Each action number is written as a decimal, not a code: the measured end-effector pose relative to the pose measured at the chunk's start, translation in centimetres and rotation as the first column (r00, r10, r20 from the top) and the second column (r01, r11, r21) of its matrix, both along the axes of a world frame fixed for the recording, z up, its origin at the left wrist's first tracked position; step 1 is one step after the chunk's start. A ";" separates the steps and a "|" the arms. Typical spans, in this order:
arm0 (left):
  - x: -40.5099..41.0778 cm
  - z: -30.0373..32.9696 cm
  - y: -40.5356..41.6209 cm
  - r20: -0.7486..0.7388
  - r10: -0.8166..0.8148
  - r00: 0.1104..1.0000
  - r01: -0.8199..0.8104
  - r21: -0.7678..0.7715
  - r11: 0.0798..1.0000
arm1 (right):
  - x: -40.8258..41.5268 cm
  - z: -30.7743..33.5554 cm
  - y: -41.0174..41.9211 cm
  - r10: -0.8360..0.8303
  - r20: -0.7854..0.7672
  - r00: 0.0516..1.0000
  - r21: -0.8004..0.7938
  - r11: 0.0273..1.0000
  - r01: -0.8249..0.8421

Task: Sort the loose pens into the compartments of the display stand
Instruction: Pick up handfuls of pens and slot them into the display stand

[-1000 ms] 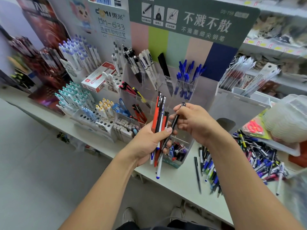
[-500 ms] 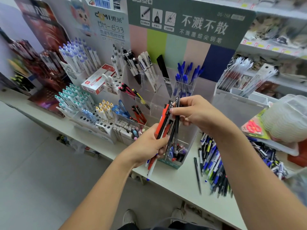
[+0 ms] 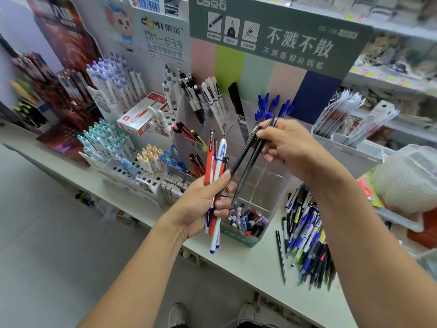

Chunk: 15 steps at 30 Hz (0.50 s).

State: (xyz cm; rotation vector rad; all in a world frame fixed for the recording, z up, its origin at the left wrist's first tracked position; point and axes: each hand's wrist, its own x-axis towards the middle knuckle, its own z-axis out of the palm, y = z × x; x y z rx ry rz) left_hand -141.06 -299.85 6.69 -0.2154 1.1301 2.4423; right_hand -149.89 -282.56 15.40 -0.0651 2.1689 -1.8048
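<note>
Gripping mixed red and white pens (image 3: 216, 176), the left hand (image 3: 203, 204) waits while the right hand (image 3: 287, 144) pinches two black pens (image 3: 248, 159); a loose pile (image 3: 307, 237) remains on the counter (image 3: 236, 263).

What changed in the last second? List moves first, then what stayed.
The right hand drew two black pens up and rightward out of the bunch of pens; their lower ends are still by the left fingers. The left hand still grips the remaining bunch, now fanned slightly. The loose pile on the counter and the clear display stand stayed put.
</note>
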 end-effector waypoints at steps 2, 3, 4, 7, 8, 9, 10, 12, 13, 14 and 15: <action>-0.5 0.0 -0.4 0.021 0.072 0.997 -0.072 0.010 0.997 | -0.8 2.3 0.0 -0.090 -0.266 0.960 0.074 0.991 0.114; -0.7 -0.1 -0.7 0.027 0.113 0.993 -0.113 -0.012 0.994 | -1.4 3.8 0.0 -0.132 -0.409 0.903 0.083 0.980 0.181; -0.9 -0.3 -1.1 0.026 0.145 0.989 -0.144 -0.039 0.989 | -2.1 5.2 -0.1 -0.153 -0.535 0.831 0.088 0.968 0.235; -1.3 -0.9 -2.0 0.020 0.159 0.987 -0.156 -0.098 0.983 | -4.4 7.5 -1.9 -0.066 -0.770 0.634 0.219 0.907 0.361; -1.3 -1.0 -2.1 0.021 0.148 0.989 -0.144 -0.122 0.982 | -5.2 7.5 -2.9 0.007 -0.785 0.620 0.306 0.874 0.377; -1.4 -1.0 -2.2 0.019 0.137 0.990 -0.133 -0.143 0.981 | -6.0 7.2 -3.8 0.083 -0.771 0.632 0.398 0.837 0.375; -1.4 -0.9 -2.2 0.014 0.129 0.992 -0.125 -0.154 0.980 | -6.8 6.8 -4.6 0.151 -0.744 0.651 0.478 0.801 0.361; -1.3 -0.9 -2.3 0.008 0.125 0.992 -0.123 -0.141 0.982 | -8.5 5.6 -5.7 0.249 -0.676 0.694 0.613 0.713 0.341; -1.2 -1.0 -2.5 0.009 0.125 0.992 -0.122 -0.130 0.984 | -9.2 5.0 -6.0 0.283 -0.637 0.717 0.673 0.659 0.337; -1.1 -1.1 -2.7 0.008 0.119 0.993 -0.117 -0.123 0.985 | -9.7 4.5 -6.2 0.309 -0.596 0.741 0.724 0.607 0.328; -1.0 -1.2 -2.9 0.008 0.110 0.994 -0.108 -0.121 0.987 | -10.2 4.0 -6.2 0.333 -0.546 0.769 0.767 0.568 0.299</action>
